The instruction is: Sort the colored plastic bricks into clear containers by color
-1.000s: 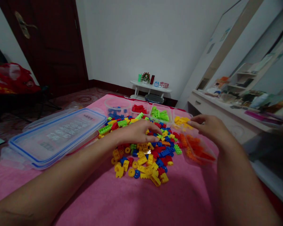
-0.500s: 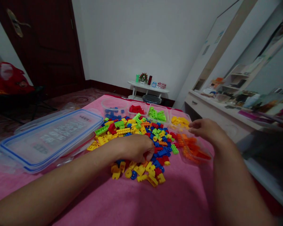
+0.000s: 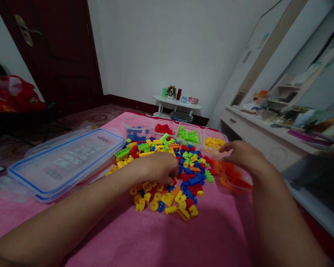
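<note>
Holding the left hand (image 3: 164,168) in a half-fist, palm down, over a loose heap of small glossy plastic building bricks (image 3: 193,180); cannot tell, with the grip hidden underneath, whether pinching one. Spreading under and around that hand in yellow, blue, red, lime green and orange, mixing studded oblong blocks with notched and rounded shapes, tilting and overlapping at all angles. Showing just nearer than the hand yellow ring-shaped pieces (image 3: 154,205) and a blue ring-shaped piece (image 3: 161,205), resting on a pink plush cloth (image 3: 206,230).

Hovering with the right hand (image 3: 236,154), loosely bent and partly open, at a clear plastic tub (image 3: 231,188) of bright orange plastic pieces (image 3: 238,178); cannot tell whether gripping anything. Having just beyond that hand a second clear tub (image 3: 222,134) of yellow bricks (image 3: 213,142) and, farther off to its left, lime green bricks (image 3: 188,134), red bricks (image 3: 163,128) and blue bricks (image 3: 137,131), also sitting in clear tubs. Showing left of the left hand a clear plastic lid edged in blue (image 3: 72,148).
</note>
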